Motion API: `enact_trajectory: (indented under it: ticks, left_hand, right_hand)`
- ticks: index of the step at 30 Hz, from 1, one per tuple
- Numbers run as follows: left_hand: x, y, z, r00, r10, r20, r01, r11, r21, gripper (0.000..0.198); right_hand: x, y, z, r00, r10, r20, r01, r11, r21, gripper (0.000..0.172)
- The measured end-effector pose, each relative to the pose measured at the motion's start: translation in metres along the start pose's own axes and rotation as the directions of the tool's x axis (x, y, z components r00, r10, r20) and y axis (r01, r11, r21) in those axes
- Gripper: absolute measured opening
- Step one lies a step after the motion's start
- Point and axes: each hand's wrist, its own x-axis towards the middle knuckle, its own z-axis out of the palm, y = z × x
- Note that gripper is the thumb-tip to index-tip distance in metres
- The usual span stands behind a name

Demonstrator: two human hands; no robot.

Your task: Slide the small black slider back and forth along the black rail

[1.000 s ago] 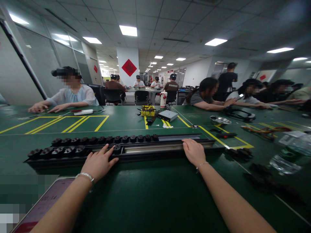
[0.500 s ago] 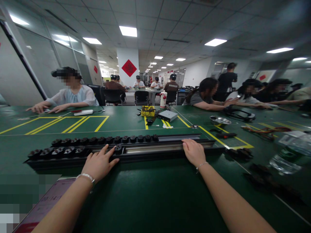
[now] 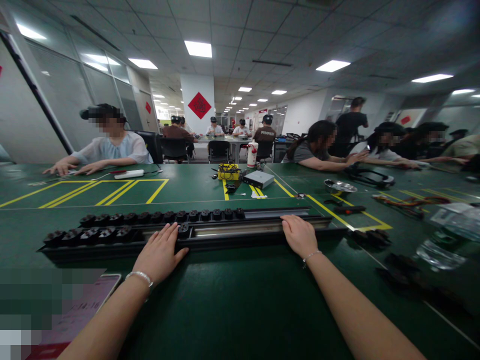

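Two long black power tracks (image 3: 240,243) lie side by side across the green table in front of me. Round black socket modules (image 3: 107,232) sit along their left parts, and the right stretches show a bare channel. My left hand (image 3: 159,252) lies flat over the near track, fingers stretched and thumb apart, with its fingertips against a single socket module (image 3: 183,230). At the right part of the tracks, my right hand (image 3: 300,234) is hooked over the near track with bent fingers; its thumb is hidden.
A phone (image 3: 84,305) lies at the lower left. Loose dark modules (image 3: 405,272), a plastic bottle (image 3: 446,240) and a metal bowl (image 3: 339,187) are to the right. Beyond the tracks stand a grey box (image 3: 258,178) and a yellow box (image 3: 229,172). Co-workers sit across the table.
My left hand has slid slightly right along the near track, and its spread fingers have come together against the single socket module. My right hand stays in place.
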Motion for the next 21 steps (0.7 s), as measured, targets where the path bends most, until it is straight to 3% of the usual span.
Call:
enact_trajectory:
  ticks: [8,21]
  left_hand:
    - [0.0009,-0.0046,0.005,0.997,0.058,-0.046,-0.059,0.998,-0.025,0.068]
    - [0.0012,-0.0026,0.0042,0.994,0.047,-0.102,-0.053,0.997,-0.055,0.065]
  right_hand:
    - [-0.0002,-0.0005,-0.0007,1.0,-0.004,0.002,0.004,1.0,-0.011,0.037]
    - [-0.0008,-0.0008,-0.0015,1.0,-0.003,0.001,0.003,1.0,-0.011,0.038]
